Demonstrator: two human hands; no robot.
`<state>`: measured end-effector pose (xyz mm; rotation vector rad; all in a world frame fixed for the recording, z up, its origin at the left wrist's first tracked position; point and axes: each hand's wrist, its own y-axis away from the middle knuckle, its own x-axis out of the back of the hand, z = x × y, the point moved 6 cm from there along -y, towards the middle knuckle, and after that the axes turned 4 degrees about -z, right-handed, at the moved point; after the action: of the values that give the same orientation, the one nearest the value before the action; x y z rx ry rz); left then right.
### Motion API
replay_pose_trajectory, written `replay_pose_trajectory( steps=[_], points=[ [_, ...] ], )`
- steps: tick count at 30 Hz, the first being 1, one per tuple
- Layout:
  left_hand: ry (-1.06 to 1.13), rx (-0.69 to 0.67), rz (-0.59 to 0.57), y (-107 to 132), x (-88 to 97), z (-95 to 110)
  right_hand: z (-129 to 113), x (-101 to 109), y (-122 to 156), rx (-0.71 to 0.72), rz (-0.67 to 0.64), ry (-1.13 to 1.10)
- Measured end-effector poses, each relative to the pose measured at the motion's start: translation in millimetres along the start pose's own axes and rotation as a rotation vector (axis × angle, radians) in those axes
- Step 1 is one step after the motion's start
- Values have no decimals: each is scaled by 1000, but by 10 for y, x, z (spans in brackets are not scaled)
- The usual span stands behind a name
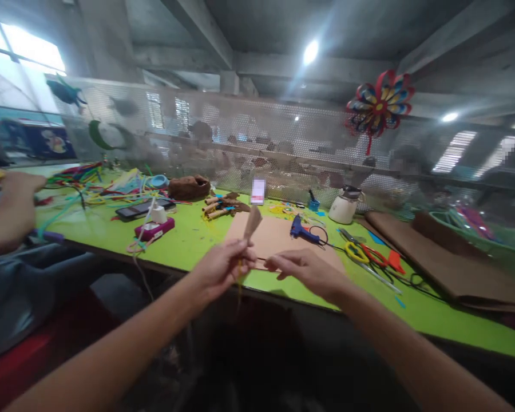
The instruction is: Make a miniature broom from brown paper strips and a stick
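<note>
Here, a small brown piece (253, 222) pinched in the left hand (223, 266) near the table's edge, right hand (304, 267) just beside, its grip unclear, tan sheet (274, 234) beyond, blue glue gun (302, 230) on it, yellow-handled scissors (355, 252) rightward, all along a green table (197, 237).

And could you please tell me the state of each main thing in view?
Left hand: closed on the brown piece
Brown piece: held, wide end up
Right hand: fingers bent, grip unclear
Glue gun: lying on the cardboard sheet
Cardboard sheet: flat
Small screen: upright, lit
Purple socket block: white plug on top
White jug: upright
Yellow-handled scissors: lying, blade opening unclear
Flower ornament: hanging
Ceiling light: on
</note>
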<state>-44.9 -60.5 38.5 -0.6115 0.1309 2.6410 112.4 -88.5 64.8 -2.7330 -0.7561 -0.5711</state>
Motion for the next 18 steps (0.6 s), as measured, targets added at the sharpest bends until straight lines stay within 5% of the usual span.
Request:
replay_pose_trajectory(
  steps=[4, 12, 15, 18],
  points=[
    [111, -19, -131, 49, -322, -404, 71, -284, -146, -17, 174, -159],
    [192, -141, -187, -15, -586, -626, 358, -164, -30, -200, 388, -428],
    [-79, -84, -196, 35, -472, -612, 299, -14, 5, -160, 382, -281],
    [-564, -222, 22, 136, -189, -225, 244, 55, -4, -157, 260, -214]
  ],
)
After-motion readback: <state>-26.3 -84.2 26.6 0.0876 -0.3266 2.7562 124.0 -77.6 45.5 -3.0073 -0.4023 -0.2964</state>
